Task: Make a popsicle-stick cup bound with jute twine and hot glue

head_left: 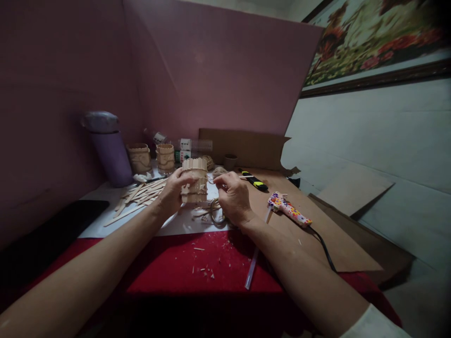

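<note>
My left hand (171, 191) is wrapped round the side of a craft-stick cup (195, 183), held above the table. Cords or raised bands circle this cup near its top and bottom. Just to its right, my right hand (234, 196) has its fingers pinched together; whatever lies between them is too small to make out. A pale stick (247, 176) shows beyond the right knuckles, and I cannot tell whether the hand holds it. Loops of cord (217, 212) lie beneath the hands. Loose craft sticks (139, 199) are piled left of the cup.
Two similar cups (165, 158) stand at the back beside a purple bottle (112, 155). A patterned glue gun (289, 209) with its cable and a yellow-black utility knife (255, 180) lie on cardboard (338, 249) at right. Scraps litter the red cloth (169, 267).
</note>
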Demonstrator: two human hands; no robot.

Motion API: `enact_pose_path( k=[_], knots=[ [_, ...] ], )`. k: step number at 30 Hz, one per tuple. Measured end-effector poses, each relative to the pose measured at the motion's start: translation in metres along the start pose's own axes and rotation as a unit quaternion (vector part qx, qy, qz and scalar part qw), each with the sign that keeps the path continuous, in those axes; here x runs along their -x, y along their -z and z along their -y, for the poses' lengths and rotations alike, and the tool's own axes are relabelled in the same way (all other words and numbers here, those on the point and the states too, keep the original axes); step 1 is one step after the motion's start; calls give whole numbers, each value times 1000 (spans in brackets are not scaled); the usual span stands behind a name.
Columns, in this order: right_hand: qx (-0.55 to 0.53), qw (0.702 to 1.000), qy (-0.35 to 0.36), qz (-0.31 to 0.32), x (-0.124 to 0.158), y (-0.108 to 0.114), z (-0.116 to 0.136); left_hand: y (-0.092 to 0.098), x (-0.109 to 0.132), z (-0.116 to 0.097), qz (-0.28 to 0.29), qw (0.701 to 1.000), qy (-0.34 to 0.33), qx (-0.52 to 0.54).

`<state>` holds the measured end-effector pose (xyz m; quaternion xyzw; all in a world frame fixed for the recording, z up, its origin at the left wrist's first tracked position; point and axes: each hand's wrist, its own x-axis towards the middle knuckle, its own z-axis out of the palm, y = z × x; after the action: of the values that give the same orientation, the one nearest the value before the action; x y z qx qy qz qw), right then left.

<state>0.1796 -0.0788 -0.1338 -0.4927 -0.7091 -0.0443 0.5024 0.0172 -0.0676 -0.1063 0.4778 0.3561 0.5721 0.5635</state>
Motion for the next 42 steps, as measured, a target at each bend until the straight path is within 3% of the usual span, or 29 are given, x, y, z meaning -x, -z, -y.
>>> enact_pose_path(
  k=[14, 28, 42],
  knots=[
    [-17, 1000, 18, 8, -1, -1, -1, 0, 3, -5, 6, 1000, 9, 2],
    [55, 997, -12, 48, 0, 7, 12, 0, 2, -3, 9, 1000, -2, 13],
    [57, 997, -6, 60, 0, 7, 12, -1, 4, -5, 2, 1000, 4, 14]
  ],
)
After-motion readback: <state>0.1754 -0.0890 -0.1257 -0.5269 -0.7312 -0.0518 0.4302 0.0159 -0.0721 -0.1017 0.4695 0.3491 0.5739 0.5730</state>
